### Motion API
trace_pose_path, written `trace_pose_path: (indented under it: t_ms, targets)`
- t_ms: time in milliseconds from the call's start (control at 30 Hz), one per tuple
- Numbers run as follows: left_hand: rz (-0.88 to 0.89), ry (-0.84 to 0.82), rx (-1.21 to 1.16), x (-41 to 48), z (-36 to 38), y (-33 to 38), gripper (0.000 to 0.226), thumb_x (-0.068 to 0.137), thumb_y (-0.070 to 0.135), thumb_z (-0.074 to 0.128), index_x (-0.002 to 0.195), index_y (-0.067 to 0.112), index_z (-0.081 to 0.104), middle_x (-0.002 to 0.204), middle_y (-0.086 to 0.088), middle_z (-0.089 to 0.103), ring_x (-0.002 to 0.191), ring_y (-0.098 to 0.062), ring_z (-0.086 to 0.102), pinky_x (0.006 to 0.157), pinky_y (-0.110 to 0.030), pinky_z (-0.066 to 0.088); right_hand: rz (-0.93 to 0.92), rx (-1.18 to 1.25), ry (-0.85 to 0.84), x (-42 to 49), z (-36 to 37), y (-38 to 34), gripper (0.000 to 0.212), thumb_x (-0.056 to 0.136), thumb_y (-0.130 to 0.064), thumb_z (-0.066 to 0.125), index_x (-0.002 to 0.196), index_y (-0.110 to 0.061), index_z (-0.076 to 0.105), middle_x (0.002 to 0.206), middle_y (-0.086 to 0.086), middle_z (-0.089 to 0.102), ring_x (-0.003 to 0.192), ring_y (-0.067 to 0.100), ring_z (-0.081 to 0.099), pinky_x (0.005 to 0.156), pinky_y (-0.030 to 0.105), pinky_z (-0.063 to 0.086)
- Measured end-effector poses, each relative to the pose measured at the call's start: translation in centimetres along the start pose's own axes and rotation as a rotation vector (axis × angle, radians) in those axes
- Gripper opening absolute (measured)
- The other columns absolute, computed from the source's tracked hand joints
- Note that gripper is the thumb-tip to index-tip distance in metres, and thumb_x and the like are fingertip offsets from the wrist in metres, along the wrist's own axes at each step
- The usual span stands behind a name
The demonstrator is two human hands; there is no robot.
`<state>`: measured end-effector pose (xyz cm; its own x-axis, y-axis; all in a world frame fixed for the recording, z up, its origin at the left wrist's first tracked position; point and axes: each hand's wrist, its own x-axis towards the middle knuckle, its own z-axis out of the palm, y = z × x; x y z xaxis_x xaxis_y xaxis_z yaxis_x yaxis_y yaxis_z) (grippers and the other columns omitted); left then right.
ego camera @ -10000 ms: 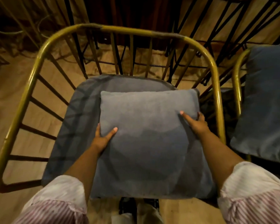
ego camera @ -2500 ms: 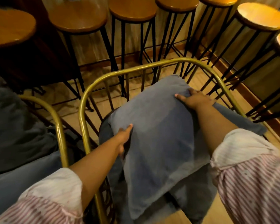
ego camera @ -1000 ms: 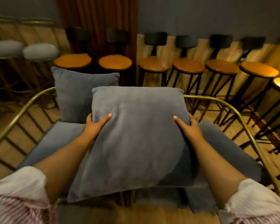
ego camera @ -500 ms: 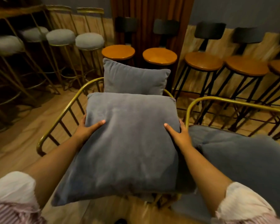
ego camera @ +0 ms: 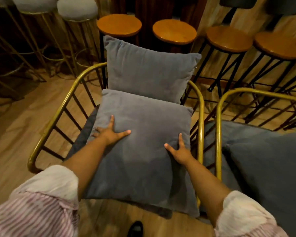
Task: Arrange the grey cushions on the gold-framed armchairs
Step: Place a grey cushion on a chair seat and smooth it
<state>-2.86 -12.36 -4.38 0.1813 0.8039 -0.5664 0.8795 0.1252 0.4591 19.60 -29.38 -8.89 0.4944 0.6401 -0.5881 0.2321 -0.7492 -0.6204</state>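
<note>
The left hand [ego camera: 109,133] lay flat with fingers spread on the left part of the front grey cushion [ego camera: 140,151], gripping nothing. The right hand [ego camera: 179,151] also lay splayed, pressed against the cushion's right side near the edge, thumb on top; whether its fingers curled round the edge could not be told. Striped sleeves with pale cuffs [ego camera: 53,182] covered both forearms.

The front cushion lay on the seat of the gold-framed armchair [ego camera: 61,106], its near edge overhanging the seat's front. Its far edge touched a second grey cushion [ego camera: 149,71], which stood propped against the chair's back rail. At the right, just beside this chair, was another gold-framed armchair [ego camera: 219,130] carrying a grey cushion [ego camera: 270,168] on its seat. Wooden-topped stools [ego camera: 174,31] and grey padded stools [ego camera: 77,7] stood behind on the wood floor [ego camera: 15,127].
</note>
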Motion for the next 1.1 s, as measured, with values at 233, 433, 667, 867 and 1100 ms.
trace_pose_path:
  t_ms: [233, 433, 667, 867, 1100]
  targets:
    - [-0.077, 0.034, 0.115, 0.8, 0.6, 1.2, 0.111, 0.068, 0.075, 0.057, 0.147, 0.046, -0.015, 0.158, -0.028, -0.014, 0.145, -0.052, 0.000, 0.116, -0.061, 0.012, -0.041, 0.111, -0.033, -0.4, -0.9, -0.3, 0.093, 0.087, -0.049, 0.061, 0.153, -0.028, -0.002, 0.162, 0.006, 0.015, 0.148, 0.029, 0.019, 0.120, 0.038, 0.020]
    - [-0.027, 0.236, -0.026, -1.7, 2.8, 4.0, 0.085, 0.085, 0.063, 0.047, 0.152, 0.019, 0.020, 0.158, -0.025, 0.013, 0.142, -0.048, 0.016, 0.116, -0.055, 0.016, -0.106, 0.185, -0.005, -3.4, -3.6, 0.8, 0.067, 0.092, -0.031, 0.060, 0.147, -0.006, 0.032, 0.154, 0.010, 0.037, 0.141, 0.023, 0.037, 0.111, 0.026, 0.028]
    - [0.167, 0.037, -0.111, -10.4, 13.1, 12.0, 0.070, 0.091, 0.040, 0.055, 0.145, 0.001, 0.034, 0.152, -0.025, 0.034, 0.140, -0.040, 0.032, 0.114, -0.046, 0.028, -0.180, 0.269, 0.223, -10.3, -12.6, 9.8, 0.039, 0.093, -0.026, 0.058, 0.124, -0.002, 0.060, 0.127, 0.017, 0.063, 0.121, 0.027, 0.057, 0.098, 0.027, 0.040]
    - [0.300, -0.199, -0.237, -20.2, 24.8, 21.5, 0.069, 0.093, 0.032, 0.055, 0.149, 0.002, 0.027, 0.152, -0.017, 0.036, 0.139, -0.031, 0.038, 0.109, -0.034, 0.034, -0.098, 0.270, 0.374, -16.0, -23.2, 21.8, 0.040, 0.095, -0.027, 0.056, 0.127, -0.003, 0.058, 0.135, 0.015, 0.058, 0.126, 0.027, 0.052, 0.107, 0.033, 0.037]
    - [0.363, -0.413, -0.266, -25.6, 35.3, 29.3, 0.062, 0.093, 0.031, 0.055, 0.145, 0.004, 0.035, 0.146, -0.005, 0.041, 0.135, -0.027, 0.042, 0.110, -0.032, 0.034, 0.038, 0.310, 0.569, -17.7, -34.1, 32.4, 0.043, 0.095, -0.030, 0.055, 0.128, -0.002, 0.056, 0.135, 0.018, 0.057, 0.126, 0.033, 0.051, 0.102, 0.037, 0.039]
